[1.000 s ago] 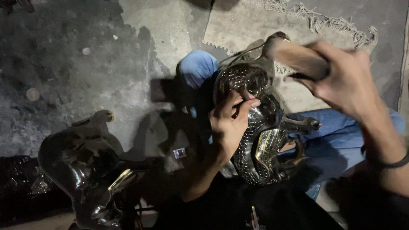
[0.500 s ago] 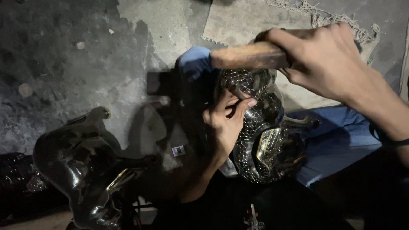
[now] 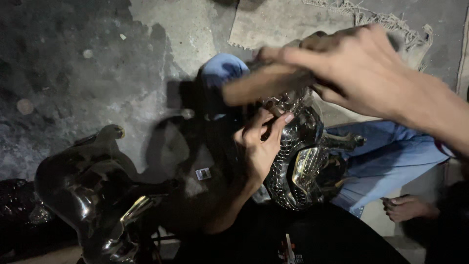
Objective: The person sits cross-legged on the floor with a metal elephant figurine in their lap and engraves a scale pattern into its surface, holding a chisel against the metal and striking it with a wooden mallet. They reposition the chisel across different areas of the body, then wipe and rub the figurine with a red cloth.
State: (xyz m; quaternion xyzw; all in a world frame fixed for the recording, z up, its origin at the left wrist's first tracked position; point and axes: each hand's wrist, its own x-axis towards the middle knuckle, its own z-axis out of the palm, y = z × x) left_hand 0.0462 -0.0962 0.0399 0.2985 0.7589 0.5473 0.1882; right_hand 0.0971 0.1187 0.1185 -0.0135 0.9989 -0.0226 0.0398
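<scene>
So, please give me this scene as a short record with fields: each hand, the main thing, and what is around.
left hand: left hand pressed against the scaled metal figure, fingers bent on its upper part
right hand: right hand closed on a wooden handle, blurred, above the figure
nearby: second dark shiny figure at lower left
floor: grey concrete floor, fringed mat
other: another person's hand at lower right
</scene>
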